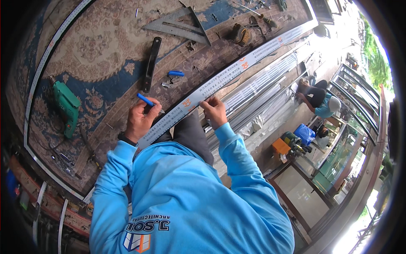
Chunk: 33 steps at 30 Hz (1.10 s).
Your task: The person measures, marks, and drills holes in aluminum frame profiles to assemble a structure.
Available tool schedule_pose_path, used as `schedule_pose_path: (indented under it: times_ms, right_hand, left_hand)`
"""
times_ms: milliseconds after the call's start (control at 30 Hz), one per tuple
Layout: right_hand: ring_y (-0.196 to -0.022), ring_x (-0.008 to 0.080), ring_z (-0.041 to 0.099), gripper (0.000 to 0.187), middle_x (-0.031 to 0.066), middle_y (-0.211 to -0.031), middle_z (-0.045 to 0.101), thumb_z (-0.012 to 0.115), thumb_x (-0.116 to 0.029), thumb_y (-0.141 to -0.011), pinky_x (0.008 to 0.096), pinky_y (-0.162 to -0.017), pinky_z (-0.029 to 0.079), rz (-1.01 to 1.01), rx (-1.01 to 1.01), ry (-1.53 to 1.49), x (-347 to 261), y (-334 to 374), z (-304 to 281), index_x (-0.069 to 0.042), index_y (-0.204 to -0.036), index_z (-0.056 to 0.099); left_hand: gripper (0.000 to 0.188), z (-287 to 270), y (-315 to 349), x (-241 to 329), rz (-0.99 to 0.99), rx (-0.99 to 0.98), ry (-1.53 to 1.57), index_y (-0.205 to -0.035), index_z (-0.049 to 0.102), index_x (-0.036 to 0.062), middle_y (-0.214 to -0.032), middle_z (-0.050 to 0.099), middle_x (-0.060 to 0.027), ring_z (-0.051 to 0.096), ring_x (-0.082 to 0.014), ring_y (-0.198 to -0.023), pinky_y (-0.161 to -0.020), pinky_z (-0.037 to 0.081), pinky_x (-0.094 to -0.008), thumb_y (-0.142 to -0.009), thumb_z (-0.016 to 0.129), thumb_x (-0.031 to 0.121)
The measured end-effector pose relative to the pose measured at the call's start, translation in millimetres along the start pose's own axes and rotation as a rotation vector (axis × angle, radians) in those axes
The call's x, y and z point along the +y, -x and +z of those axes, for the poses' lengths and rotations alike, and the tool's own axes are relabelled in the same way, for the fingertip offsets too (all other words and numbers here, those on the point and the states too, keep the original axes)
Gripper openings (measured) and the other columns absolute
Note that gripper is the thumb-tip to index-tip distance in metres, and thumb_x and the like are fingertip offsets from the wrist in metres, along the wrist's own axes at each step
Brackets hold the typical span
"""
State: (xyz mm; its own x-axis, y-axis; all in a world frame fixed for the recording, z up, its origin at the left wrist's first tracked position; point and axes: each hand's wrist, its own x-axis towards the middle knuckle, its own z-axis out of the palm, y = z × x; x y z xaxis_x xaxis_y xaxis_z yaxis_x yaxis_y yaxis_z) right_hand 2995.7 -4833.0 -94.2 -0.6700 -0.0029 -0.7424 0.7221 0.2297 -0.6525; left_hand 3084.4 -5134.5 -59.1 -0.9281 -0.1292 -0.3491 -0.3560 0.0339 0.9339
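Observation:
My left hand (143, 119) is closed around a blue marker-like pen (146, 100), its pale end pointing at the long aluminium profile (196, 97). That profile, covered in printed protective film, runs diagonally past my body along the near edge of the frame. My right hand (214, 112) has its fingers pinched together at the profile's near edge; whether anything thin is between them is hidden. Just beyond the profile lie a small blue piece (176, 73) and a black spirit-level-like bar (152, 63).
A green power drill (66, 108) lies at the left on the patterned carpet. A metal set square (179, 25), a tape measure (241, 34) and a screwdriver (268, 20) lie at the far side. More profiles (262, 80) lie to the right, near a crouching person (319, 97).

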Motion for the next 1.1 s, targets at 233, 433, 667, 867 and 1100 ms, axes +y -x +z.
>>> schedule_pose_path:
  times_ms: [233,433,667,867,1100]
  right_hand:
    - [-0.060,0.0089,0.056,0.023,0.0003,-0.079,0.064,0.081,-0.015,-0.089,0.0270,-0.053,0.045,-0.006,0.010,-0.021,7.9,4.2,11.7,-0.003,-0.095,0.063]
    - [-0.060,0.0076,0.056,0.020,-0.0010,-0.082,0.065,0.080,-0.013,-0.091,0.0242,-0.051,0.043,-0.050,-0.035,-0.003,23.9,16.8,21.3,-0.005,-0.098,0.063]
    - [-0.080,0.0103,0.065,0.020,0.0030,-0.090,0.072,0.081,-0.008,-0.090,0.0271,-0.075,0.054,0.058,-0.058,-0.079,45.4,43.5,49.3,0.001,-0.096,0.064]
    - [-0.080,0.0097,0.064,0.020,0.0024,-0.090,0.071,0.079,-0.011,-0.091,0.0263,-0.073,0.053,0.031,-0.049,-0.028,44.5,37.8,54.8,0.001,-0.096,0.064]
    - [-0.079,0.0097,0.065,0.025,0.0020,-0.093,0.072,0.078,-0.011,-0.090,0.0260,-0.072,0.052,-0.022,-0.062,-0.031,54.0,31.6,54.7,0.004,-0.107,0.068]
  left_hand:
    - [0.022,4.2,0.4,1.8,-0.047,-0.060,0.019,-0.111,0.074,0.0038,-0.087,0.072,-0.0016,0.066,-0.0101,-0.079,-0.072,0.053,-0.0287,-0.106,0.076,0.025]
    - [0.022,1.3,6.2,5.4,-0.065,-0.057,0.007,-0.112,0.073,0.0031,-0.087,0.071,-0.0009,0.065,-0.0086,-0.078,-0.071,0.052,-0.0273,-0.106,0.076,0.024]
    - [0.022,-2.6,17.4,4.1,-0.090,-0.051,0.051,-0.113,0.073,0.0026,-0.087,0.070,0.0004,0.063,-0.0066,-0.078,-0.070,0.051,-0.0260,-0.106,0.076,0.024]
    - [0.023,1.4,18.3,0.7,-0.117,-0.072,0.081,-0.113,0.073,0.0018,-0.088,0.069,0.0011,0.061,-0.0059,-0.078,-0.070,0.051,-0.0261,-0.106,0.076,0.023]
    - [0.023,2.7,22.4,-1.5,-0.107,-0.043,0.107,-0.114,0.073,0.0018,-0.085,0.068,0.0015,0.061,-0.0054,-0.077,-0.069,0.050,-0.0259,-0.105,0.077,0.023]
